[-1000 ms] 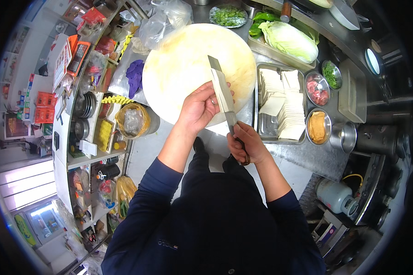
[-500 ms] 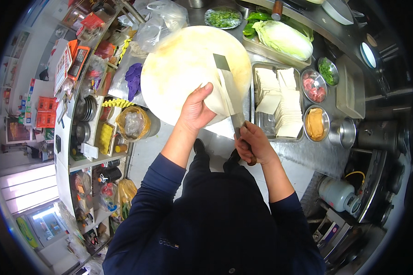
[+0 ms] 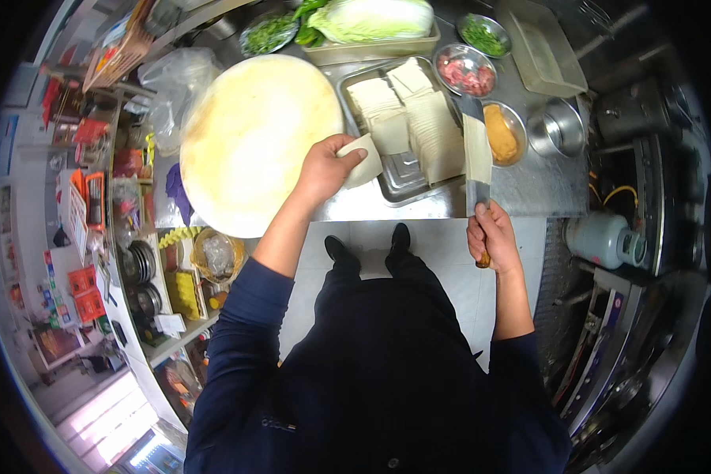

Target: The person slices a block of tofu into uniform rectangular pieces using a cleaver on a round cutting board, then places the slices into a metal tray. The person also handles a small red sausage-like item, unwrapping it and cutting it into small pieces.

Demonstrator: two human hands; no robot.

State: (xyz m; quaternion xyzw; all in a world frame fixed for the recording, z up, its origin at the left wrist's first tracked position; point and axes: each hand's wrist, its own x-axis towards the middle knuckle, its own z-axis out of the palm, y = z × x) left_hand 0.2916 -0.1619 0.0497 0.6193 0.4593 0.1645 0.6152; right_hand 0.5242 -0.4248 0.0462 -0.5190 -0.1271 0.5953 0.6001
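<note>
While the left hand [image 3: 325, 170] pinches a pale sheet [image 3: 365, 164] beside the metal tray [image 3: 403, 167], the right hand [image 3: 494, 235] grips a knife [image 3: 477, 189]; overlapping sheets [image 3: 433, 138] already fill most of the tray (its near-left part shows bare).

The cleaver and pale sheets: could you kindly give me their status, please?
Left hand pinching pale square sheet; right hand gripping cleaver. Stacked sheets in metal tray. Nothing visibly blocking either hand.

That dark cloth top [image 3: 387, 379] has navy sleeves [image 3: 251, 312] and a pale mark [image 3: 279, 425] at left. Dark trousers [image 3: 344, 296], rounded black shoes [image 3: 335, 246].
</note>
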